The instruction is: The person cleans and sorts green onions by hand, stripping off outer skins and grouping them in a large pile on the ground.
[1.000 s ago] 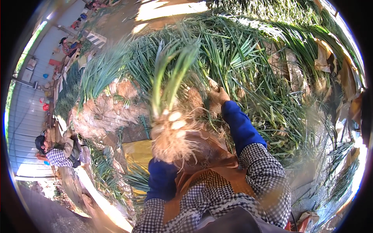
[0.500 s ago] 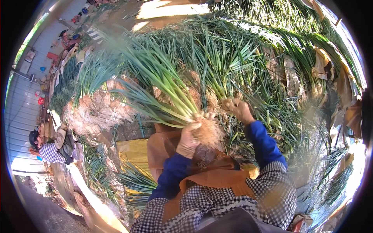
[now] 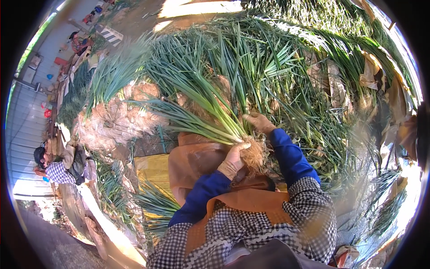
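My left hand is closed round the lower stems of a bunch of green garlic, just above its tangled tan roots. The bunch slants, its long leaves fanning toward the upper left. Slightly farther off and to the right, my right hand has its fingers pinched at the base of an upright green garlic stalk, beside the bunch. The fingertips are partly lost against the stems. Beyond both hands lies a wide heap of green garlic.
More green garlic with its roots toward me lies at the left. A yellow sheet and a brown apron or cover are near my lap. One person sits at far left, another farther back. Leaves lie by my left arm.
My left hand has moved right and slightly nearer with the bunch. My right hand has come left from the heap, closer to the bunch.
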Available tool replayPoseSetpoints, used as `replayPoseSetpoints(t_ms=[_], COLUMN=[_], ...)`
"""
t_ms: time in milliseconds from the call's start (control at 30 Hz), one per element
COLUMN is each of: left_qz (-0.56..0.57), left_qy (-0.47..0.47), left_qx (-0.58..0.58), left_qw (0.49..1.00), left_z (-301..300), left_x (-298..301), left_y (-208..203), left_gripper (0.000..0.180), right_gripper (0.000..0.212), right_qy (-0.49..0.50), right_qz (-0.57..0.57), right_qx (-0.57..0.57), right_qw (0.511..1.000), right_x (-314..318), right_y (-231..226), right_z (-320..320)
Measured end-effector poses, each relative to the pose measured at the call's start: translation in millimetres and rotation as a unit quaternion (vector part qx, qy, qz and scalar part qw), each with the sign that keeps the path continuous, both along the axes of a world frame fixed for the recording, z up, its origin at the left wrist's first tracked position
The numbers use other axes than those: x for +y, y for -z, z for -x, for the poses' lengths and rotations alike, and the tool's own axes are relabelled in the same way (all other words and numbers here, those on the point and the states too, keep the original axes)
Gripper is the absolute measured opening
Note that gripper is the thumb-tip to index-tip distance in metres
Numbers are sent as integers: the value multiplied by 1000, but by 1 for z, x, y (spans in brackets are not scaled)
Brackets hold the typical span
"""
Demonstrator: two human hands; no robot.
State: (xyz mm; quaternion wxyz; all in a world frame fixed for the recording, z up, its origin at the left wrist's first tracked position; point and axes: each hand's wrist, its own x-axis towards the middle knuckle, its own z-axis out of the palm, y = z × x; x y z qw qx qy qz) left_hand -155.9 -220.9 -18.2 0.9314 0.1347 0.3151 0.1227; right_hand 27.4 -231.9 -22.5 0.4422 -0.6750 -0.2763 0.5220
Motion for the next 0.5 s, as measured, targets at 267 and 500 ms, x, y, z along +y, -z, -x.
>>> replayPoseSetpoints(t_ms=[267, 500], left_qz=[20, -11], left_qy=[-61, -56], left_qx=[25, -17], left_qw=[998, 998], left_z=[3, -14], left_x=[-1, -6], left_y=[0, -13], left_gripper=[22, 19], right_gripper=[29, 17], right_qy=[-135, 32], right_qz=[-115, -6], right_qx=[-216, -656], right_qw=[960, 754], right_x=[-90, -109], right_y=[-32, 43], right_z=[17, -88])
